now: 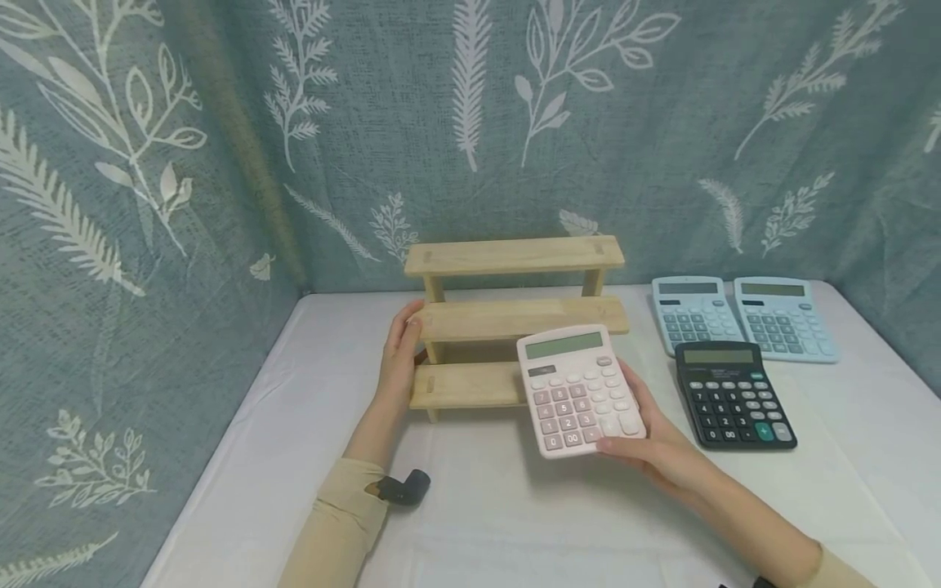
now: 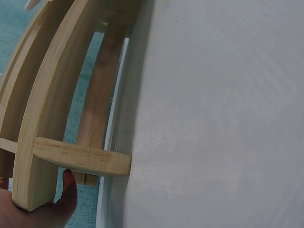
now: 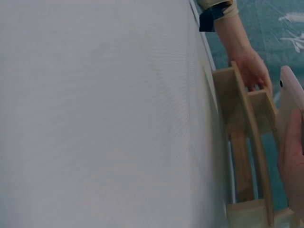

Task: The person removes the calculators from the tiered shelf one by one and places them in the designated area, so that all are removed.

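Note:
A three-tier wooden step rack (image 1: 515, 256) stands at the back of the table. My left hand (image 1: 398, 355) grips its left end near the middle step; in the left wrist view the thumb (image 2: 69, 190) shows beside the wooden end. My right hand (image 1: 662, 445) holds a white calculator with pink keys (image 1: 564, 371) by its right edge and lower right corner. The calculator is tilted up, screen at the top, and overlaps the right part of the lowest step in the head view. Its edge (image 3: 289, 90) shows beside the rack in the right wrist view.
Right of the rack lie two light blue calculators (image 1: 694, 310) side by side, with a black calculator (image 1: 728, 392) just in front of them. A white cloth (image 1: 478, 498) covers the table. A patterned blue-green curtain (image 1: 412, 122) hangs behind and at both sides.

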### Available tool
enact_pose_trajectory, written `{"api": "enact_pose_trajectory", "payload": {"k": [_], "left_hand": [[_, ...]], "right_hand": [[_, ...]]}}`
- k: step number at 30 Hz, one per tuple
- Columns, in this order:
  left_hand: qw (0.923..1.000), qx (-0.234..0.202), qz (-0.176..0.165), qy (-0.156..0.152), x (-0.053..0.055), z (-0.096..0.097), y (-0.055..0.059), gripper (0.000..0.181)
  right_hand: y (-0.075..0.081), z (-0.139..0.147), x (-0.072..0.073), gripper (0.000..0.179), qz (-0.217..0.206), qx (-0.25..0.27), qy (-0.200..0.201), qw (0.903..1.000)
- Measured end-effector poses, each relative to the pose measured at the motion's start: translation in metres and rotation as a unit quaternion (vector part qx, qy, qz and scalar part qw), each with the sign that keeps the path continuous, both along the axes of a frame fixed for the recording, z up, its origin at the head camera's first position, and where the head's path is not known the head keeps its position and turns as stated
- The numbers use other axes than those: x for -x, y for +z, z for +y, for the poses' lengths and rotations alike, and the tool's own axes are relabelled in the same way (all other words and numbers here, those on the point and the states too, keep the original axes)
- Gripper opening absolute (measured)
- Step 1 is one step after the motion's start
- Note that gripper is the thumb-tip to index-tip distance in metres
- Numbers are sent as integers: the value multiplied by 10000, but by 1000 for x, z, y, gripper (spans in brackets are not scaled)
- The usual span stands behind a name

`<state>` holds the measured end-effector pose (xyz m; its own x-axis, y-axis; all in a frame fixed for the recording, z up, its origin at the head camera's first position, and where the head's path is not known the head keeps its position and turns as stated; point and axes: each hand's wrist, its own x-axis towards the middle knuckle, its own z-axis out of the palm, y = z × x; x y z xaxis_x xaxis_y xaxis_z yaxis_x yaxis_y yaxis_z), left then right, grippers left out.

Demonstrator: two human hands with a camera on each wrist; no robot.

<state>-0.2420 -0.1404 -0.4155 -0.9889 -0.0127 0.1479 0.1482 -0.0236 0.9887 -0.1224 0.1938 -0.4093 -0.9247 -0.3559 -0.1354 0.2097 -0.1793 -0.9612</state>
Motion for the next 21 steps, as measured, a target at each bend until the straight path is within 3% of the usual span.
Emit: {"api": "enact_pose_trajectory", "payload": {"k": [5, 12, 21], "left_hand": [[9999, -53, -102, -83, -1, -1, 2, 46], [9997, 6, -170, -186, -16, 4, 25, 47], [9998, 28, -115, -174, -19, 5, 27, 46]], "right_hand": [[-1, 10, -4, 111, -55, -93, -51, 9999], [1, 24, -9, 109, 56, -201, -28, 9998], [-1, 47, -16, 107, 86, -206, -174, 9996]]}}
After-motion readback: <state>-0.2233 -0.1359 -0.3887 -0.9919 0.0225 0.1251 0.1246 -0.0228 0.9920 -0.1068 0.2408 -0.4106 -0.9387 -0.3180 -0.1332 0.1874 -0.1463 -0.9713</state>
